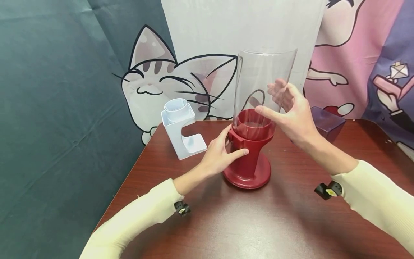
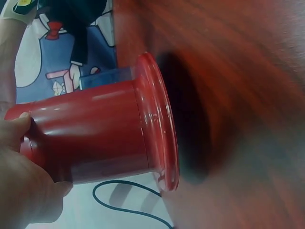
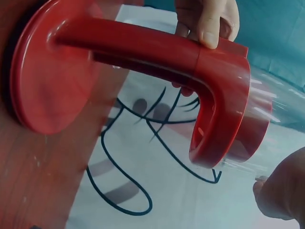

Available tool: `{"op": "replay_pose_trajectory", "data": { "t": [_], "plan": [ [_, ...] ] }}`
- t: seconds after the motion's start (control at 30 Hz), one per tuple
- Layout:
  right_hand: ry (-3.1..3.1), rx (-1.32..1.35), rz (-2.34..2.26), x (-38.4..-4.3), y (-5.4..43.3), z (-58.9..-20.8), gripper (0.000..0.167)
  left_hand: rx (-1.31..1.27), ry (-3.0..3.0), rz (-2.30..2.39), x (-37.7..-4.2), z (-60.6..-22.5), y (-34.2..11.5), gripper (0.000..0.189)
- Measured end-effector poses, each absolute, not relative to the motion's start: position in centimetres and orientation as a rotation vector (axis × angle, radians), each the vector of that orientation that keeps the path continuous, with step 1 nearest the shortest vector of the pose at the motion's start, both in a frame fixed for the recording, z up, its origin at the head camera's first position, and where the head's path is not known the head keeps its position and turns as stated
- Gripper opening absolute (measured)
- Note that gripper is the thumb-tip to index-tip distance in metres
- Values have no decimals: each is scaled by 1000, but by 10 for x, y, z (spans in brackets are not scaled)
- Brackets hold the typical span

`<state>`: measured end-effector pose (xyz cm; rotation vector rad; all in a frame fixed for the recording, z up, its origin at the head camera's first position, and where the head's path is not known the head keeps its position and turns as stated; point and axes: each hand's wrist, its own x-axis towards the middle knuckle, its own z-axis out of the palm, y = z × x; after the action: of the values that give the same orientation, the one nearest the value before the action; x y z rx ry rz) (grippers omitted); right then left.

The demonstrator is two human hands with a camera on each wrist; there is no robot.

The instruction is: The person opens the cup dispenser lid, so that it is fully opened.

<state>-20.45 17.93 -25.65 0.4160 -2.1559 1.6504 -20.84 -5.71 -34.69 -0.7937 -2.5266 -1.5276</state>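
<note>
A red stand (image 1: 245,162) with a round flat base stands upright, its base at the tabletop. My left hand (image 1: 216,154) grips its upper collar from the left, thumb across the front and fingers around the back. A tall clear plastic cylinder (image 1: 262,72) sits in the collar, with a red inner ring at its lower end. Around the cylinder's right side my right hand (image 1: 299,120) holds it, thumb in front, fingers behind and visible through the plastic. In the right wrist view, the collar (image 3: 221,90) is a C-shaped bend above a slim column.
A white plastic holder (image 1: 173,135) with a round cup on top stands at the back left of the brown table (image 1: 200,219). Behind my right wrist is a dark purple box (image 1: 330,122). Printed cloth with a cartoon cat (image 1: 148,79) hangs along the table's rear edge.
</note>
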Motion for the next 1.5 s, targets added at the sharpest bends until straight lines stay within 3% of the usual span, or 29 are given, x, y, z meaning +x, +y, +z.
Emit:
{"op": "replay_pose_trajectory", "data": {
  "t": [0.53, 1.07, 1.5],
  "plan": [
    [-2167, 586, 1640, -175, 166, -265, 88, -915, -2565, -1659, -183, -358, -91, 89],
    [-2192, 677, 1622, -174, 157, -273, 95, -1025, -2627, -1756, -197, -363, -113, 92],
    [-2265, 678, 1619, -177, 154, -276, 91, -1090, -2658, -1784, -207, -366, -122, 88]
  ]
}}
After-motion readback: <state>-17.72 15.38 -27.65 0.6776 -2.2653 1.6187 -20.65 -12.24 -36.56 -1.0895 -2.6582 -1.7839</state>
